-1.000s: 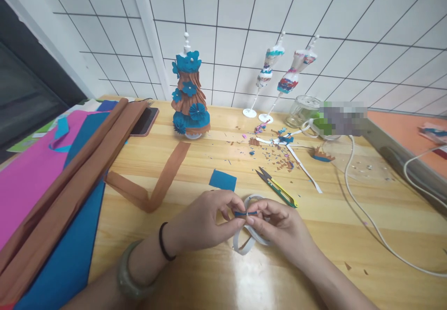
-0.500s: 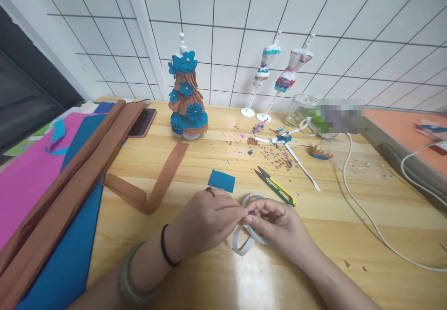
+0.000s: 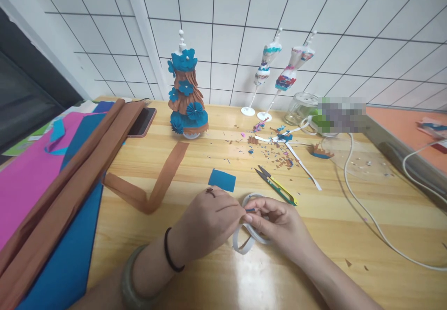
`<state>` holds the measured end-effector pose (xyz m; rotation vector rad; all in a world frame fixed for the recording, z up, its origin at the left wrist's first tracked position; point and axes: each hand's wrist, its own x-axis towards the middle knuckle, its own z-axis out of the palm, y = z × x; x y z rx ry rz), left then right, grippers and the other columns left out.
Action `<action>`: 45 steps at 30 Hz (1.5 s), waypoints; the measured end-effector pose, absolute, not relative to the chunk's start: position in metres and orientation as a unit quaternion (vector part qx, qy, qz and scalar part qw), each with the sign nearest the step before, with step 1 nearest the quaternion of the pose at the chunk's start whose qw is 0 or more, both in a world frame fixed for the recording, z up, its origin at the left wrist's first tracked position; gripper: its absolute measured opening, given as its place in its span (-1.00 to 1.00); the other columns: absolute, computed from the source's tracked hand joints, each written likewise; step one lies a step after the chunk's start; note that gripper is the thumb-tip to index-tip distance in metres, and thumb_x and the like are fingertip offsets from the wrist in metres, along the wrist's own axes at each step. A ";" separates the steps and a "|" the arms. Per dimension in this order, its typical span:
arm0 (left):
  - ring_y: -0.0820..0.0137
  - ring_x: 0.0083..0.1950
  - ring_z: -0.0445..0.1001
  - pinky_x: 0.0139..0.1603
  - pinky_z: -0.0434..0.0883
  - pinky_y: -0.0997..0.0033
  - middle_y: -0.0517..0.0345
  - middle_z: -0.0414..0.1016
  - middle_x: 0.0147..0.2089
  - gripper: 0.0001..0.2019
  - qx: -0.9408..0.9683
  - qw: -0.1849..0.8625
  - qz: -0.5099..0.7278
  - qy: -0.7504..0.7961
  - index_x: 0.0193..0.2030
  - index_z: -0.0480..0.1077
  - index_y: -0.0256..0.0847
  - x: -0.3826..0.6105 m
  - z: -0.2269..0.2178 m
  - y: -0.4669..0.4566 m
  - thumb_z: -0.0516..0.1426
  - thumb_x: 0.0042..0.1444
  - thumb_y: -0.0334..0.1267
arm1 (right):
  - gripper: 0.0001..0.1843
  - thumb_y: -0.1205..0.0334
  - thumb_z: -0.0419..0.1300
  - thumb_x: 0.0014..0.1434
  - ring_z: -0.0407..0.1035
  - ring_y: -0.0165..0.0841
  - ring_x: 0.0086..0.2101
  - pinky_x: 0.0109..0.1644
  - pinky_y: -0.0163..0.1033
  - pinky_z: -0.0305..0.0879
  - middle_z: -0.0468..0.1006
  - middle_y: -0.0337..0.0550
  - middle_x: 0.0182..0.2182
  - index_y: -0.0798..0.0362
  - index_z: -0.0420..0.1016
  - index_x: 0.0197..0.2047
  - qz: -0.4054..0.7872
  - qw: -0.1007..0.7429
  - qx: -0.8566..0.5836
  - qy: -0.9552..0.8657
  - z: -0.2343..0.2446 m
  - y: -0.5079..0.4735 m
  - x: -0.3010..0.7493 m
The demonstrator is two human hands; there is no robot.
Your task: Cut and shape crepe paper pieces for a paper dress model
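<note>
My left hand and my right hand meet fingertip to fingertip low over the table, both closed in a pinch. Between them shows a small piece of blue paper, mostly hidden by the fingers. Under and behind my right hand lies a roll of white tape, with a loose white strip looping out in front. A blue paper rectangle lies flat just beyond my left hand. Thread snips with yellow and green handles rest beyond my right hand.
A small dress form in brown and blue crepe paper stands at the back. Two slimmer white forms stand right of it. Paper scraps litter the middle. Brown crepe rolls lie left, a white cable right.
More of the small blue piece shows between my fingertips. My left wrist has shifted slightly to the right. The things on the table have stayed put.
</note>
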<state>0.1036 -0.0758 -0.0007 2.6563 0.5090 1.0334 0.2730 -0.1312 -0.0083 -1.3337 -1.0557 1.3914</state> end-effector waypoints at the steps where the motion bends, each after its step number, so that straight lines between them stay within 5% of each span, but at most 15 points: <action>1: 0.44 -0.39 0.40 -0.29 0.32 0.37 0.15 0.47 -0.46 -0.87 0.904 0.135 0.362 0.186 -0.44 0.37 -0.29 0.105 0.000 -0.077 0.06 0.07 -0.49 | -0.77 0.15 0.34 -0.10 0.26 -0.52 -0.55 -0.48 -0.41 0.18 0.44 -0.27 -0.56 0.10 0.49 -0.39 0.560 0.454 -0.540 -0.435 -0.008 -0.131 0.273; 21: 0.50 -0.43 0.45 -0.37 0.34 0.53 0.25 0.51 -0.49 -0.86 0.784 0.364 0.386 0.321 -0.50 0.42 -0.21 0.113 0.006 -0.082 0.12 -0.07 -0.52 | -0.73 0.16 0.29 -0.01 0.31 -0.44 -0.45 -0.36 -0.34 0.25 0.47 -0.24 -0.46 0.04 0.50 -0.21 0.581 0.443 -0.513 -0.450 -0.001 -0.134 0.277; 32: 0.44 -0.40 0.45 -0.34 0.35 0.44 0.18 0.51 -0.47 -0.86 0.833 0.220 0.414 0.293 -0.46 0.40 -0.23 0.107 0.002 -0.078 0.07 -0.03 -0.51 | -0.68 0.07 0.29 -0.01 0.34 -0.45 -0.54 -0.37 -0.31 0.25 0.50 -0.24 -0.59 0.09 0.52 -0.21 0.622 0.465 -0.507 -0.374 -0.004 -0.127 0.279; 38: 0.48 -0.40 0.46 -0.36 0.36 0.51 0.21 0.52 -0.45 -0.87 0.808 0.291 0.400 0.320 -0.47 0.40 -0.22 0.108 0.001 -0.077 0.11 -0.05 -0.52 | -0.64 0.07 0.26 0.03 0.40 -0.42 -0.51 -0.34 -0.31 0.26 0.55 -0.17 -0.57 0.10 0.52 -0.14 0.653 0.476 -0.492 -0.323 -0.006 -0.128 0.280; 45: 0.44 -0.37 0.46 -0.32 0.37 0.45 0.18 0.50 -0.44 -0.87 0.822 0.245 0.411 0.310 -0.44 0.40 -0.23 0.108 -0.002 -0.076 0.08 -0.05 -0.51 | -0.66 0.18 0.32 -0.04 0.49 -0.37 -0.42 -0.24 -0.25 0.34 0.58 -0.12 -0.31 0.06 0.52 -0.15 0.710 0.500 -0.459 -0.189 0.004 -0.126 0.278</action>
